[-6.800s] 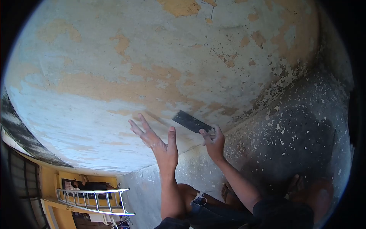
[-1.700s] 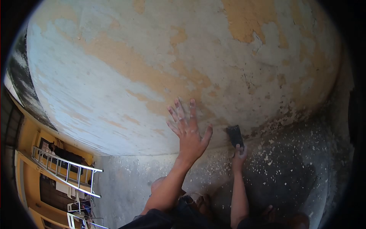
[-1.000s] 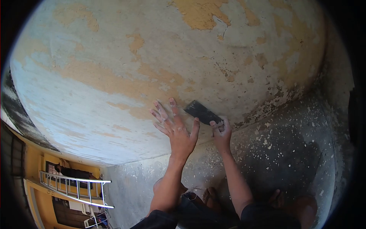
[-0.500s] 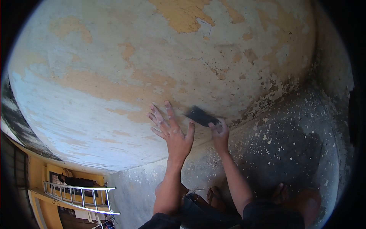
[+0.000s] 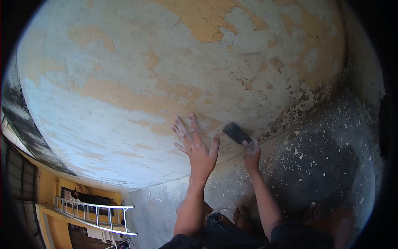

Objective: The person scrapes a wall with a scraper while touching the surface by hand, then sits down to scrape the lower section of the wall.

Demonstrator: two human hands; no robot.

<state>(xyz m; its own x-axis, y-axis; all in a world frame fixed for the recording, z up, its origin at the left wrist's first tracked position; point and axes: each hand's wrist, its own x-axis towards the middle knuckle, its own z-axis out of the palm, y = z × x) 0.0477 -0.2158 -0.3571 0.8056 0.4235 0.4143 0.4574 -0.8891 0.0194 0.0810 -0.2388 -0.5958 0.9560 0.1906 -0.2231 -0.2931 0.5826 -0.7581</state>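
My left hand [image 5: 200, 151] rests with its fingers spread against the wall [image 5: 137, 74], which shows peeling patches of orange and pale paint. Whitish dust covers its fingers. To its right, my right hand [image 5: 252, 152] grips a dark flat scraper [image 5: 237, 133] by its near end. The scraper's blade lies at the lower part of the wall, pointing up and left, slightly blurred. Whether its edge touches the wall I cannot tell.
Paint flakes are scattered over the grey floor [image 5: 311, 153]. A metal ladder [image 5: 97, 215] stands at the lower left, with a person in dark clothing [image 5: 95, 199] behind it. My feet [image 5: 242, 218] are below the hands.
The whole view has shifted, so wall and hands appear further right. Relative to my left hand, my right hand and the scraper have moved slightly right, away from it.
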